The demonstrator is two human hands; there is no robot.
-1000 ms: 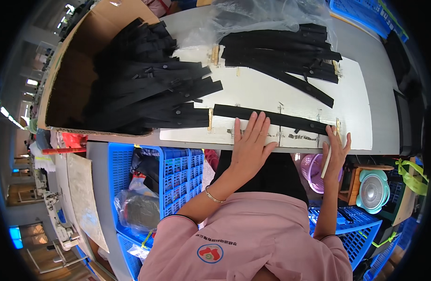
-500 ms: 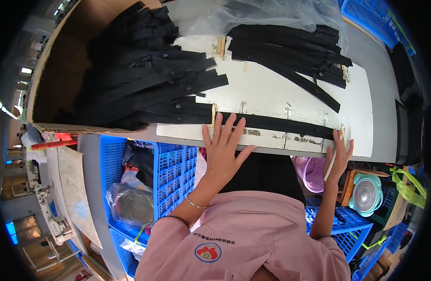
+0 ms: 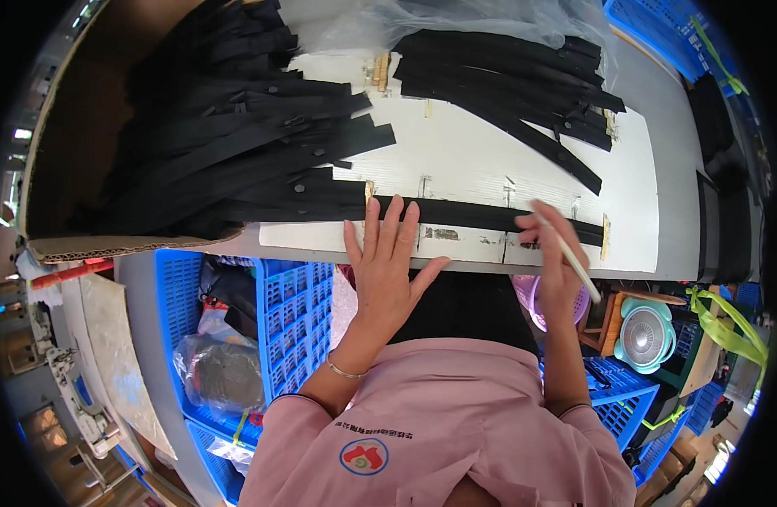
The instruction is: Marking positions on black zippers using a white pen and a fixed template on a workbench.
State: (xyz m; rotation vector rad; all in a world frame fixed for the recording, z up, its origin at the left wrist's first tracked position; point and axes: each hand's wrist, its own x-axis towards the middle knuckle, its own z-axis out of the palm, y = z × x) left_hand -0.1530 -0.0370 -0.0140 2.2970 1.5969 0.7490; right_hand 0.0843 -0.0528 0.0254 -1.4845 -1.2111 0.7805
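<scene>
A single black zipper strip [image 3: 464, 213] lies stretched along the near edge of a white board [image 3: 481, 152] with pencilled marks. My left hand [image 3: 382, 275] rests flat on the strip's left end, fingers spread, holding nothing. In my right hand [image 3: 557, 266] is a slim white pen [image 3: 576, 266], gripped with its lower end sticking out toward the right. The right fingertips are over the strip near its right end; whether they touch it I cannot tell. Beyond my hands, a pile of black zipper strips [image 3: 262, 135] spreads from the left, and a smaller bundle [image 3: 498, 76] lies on the right.
An open cardboard box [image 3: 76, 152] on the left holds the pile's far end. Clear plastic film [image 3: 464, 21] lies behind the bundle. Below the table edge stand blue plastic crates [image 3: 296, 329], a pink basket [image 3: 528, 296] and a small turquoise fan [image 3: 644, 335].
My right hand has moved left from the strip's right end, with the pen swinging to point down and right. The left hand stays on the strip. The whole view has shifted slightly.
</scene>
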